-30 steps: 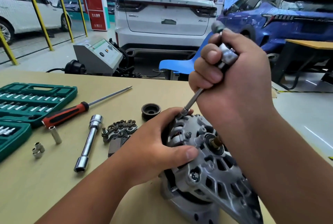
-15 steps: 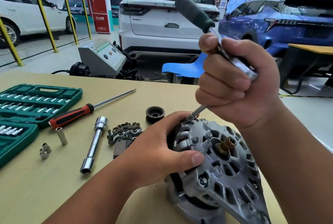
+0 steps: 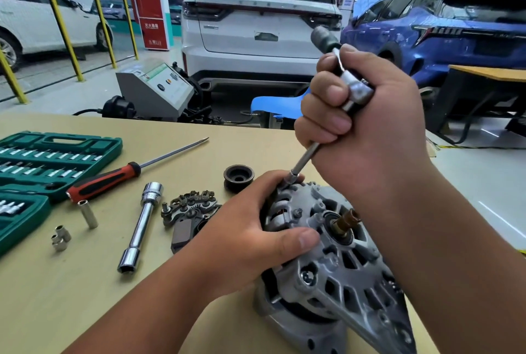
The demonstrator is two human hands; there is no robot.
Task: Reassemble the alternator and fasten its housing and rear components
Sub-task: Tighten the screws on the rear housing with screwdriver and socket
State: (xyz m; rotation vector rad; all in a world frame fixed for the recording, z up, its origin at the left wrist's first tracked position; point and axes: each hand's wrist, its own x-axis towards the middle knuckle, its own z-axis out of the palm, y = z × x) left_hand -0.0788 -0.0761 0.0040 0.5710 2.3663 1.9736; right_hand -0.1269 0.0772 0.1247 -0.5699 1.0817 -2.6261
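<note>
The alternator (image 3: 336, 254) stands on the wooden bench (image 3: 71, 296) at roughly 5 o'clock in the head view, front housing tilted up toward the camera, with its threaded rotor shaft (image 3: 345, 220) bare at the centre. The left hand (image 3: 244, 228) wraps the housing from the 9 o'clock side, thumb across the front face and fingers curled over the rim; judged a brace so the body neither turns nor slides under wrench torque. The right hand (image 3: 364, 131) is clenched round the head of a ratchet wrench (image 3: 357, 89), its dark handle sticking out toward 11 o'clock; choking up at the head suggests running a through bolt down lightly, not final tightening. An extension bar (image 3: 306, 158) runs from the fist to a small socket (image 3: 291, 175) seated on the housing rim at about 11 o'clock, just beside the left fingertips. Housing: dull grey cast aluminium, slightly grimy, ribbed vent slots, copper windings showing through the side gap, mounting ear toward 5 o'clock. The pulley (image 3: 238, 177), rectifier plate (image 3: 189, 207) and a dark block (image 3: 182, 232), probably the brush holder, lie at 9 to 10 o'clock of the alternator, not yet fitted, so the rear components are judged outstanding
</note>
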